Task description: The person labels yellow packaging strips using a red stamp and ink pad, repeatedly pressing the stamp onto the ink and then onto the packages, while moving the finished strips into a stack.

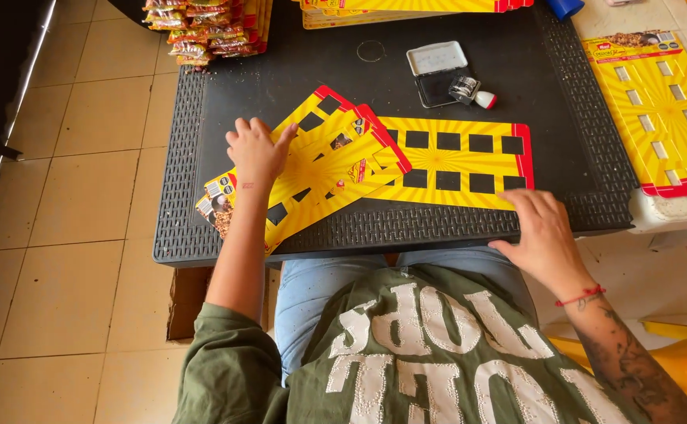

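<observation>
Flatly, the left hand [255, 151] lies open on fanned yellow cards [320, 169]. The right hand [544, 228] rests open on another card's [453, 161] near edge. They look light, bendy; best pinched at edges.

Yellow slotted display cards [336, 169] (red-edged) lie fanned atop a flat one [453, 161] on the table.

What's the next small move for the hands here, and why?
Probably slide the flat card left onto the fanned stack. The right hand rests on that card's near right edge, the left hand pins the skewed stack, and the two already overlap.
</observation>
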